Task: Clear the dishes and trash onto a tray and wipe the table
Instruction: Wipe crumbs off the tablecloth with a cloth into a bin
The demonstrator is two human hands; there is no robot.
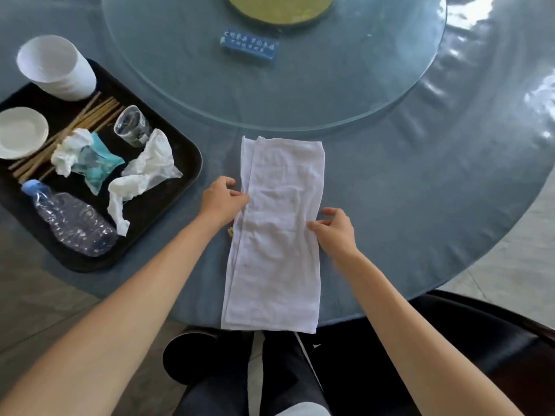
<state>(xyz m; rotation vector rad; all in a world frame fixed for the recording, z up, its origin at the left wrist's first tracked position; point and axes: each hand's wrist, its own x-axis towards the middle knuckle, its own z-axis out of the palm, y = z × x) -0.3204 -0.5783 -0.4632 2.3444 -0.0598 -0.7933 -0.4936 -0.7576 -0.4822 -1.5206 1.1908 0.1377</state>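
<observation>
From the head view I see a white towel (274,229) folded into a long strip on the round table (420,190), running from the near edge up to the rim of the glass turntable (300,85). My left hand (223,199) sits at the strip's left edge, fingers pinching the fold there. My right hand (335,231) is at the right edge, fingertips curled onto the cloth — I cannot tell whether it truly grips or only presses.

To the left, a black tray (180,172) rests on the table, well apart from the towel. On it: a stack of white bowls (57,69) at the far corner, a small white plate (21,132) at the left, bamboo chopsticks (90,114) lying diagonally, and a clear plastic cup (132,126) upright. Crumpled white napkins (144,172) and a teal wrapper (100,163) lie in the middle — a crushed plastic bottle (72,219) with a blue cap lies on its side nearest me.

On the turntable there is a blue sign (248,47) with white characters that I cannot read, and beyond it a yellowish disc (279,9).
</observation>
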